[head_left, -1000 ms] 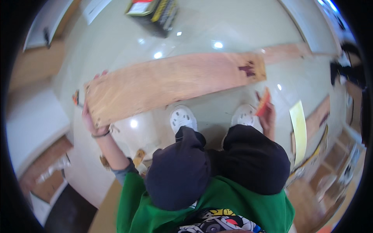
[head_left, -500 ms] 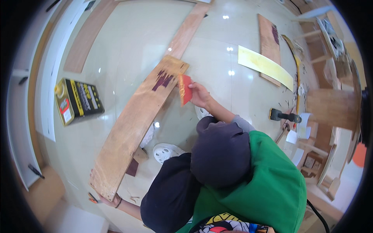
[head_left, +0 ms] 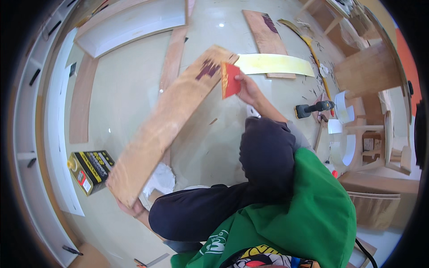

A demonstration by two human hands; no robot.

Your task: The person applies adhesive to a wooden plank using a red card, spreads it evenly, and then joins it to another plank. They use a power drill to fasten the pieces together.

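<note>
My left hand is closed around the near end of a long wooden board, holding it tilted above the floor. A ragged dark maroon patch marks the board's far end. With fingers and thumb, my right hand grips a flat red card with amber, glue-like stuff along its left edge. The card is beside the board's far right edge; whether they touch I cannot tell. Left of the board's near end stands a black and yellow metal can with a yellow cap.
A pale yellow strip lies over another stained board. A cordless drill rests at the right, near white curled strips. Crumpled white material is under the board. A white, wood-edged panel lies at the back.
The board and red card now appear farther right and slightly higher in view as the whole view has shifted. My left hand keeps the board's end; my right hand keeps the card.
</note>
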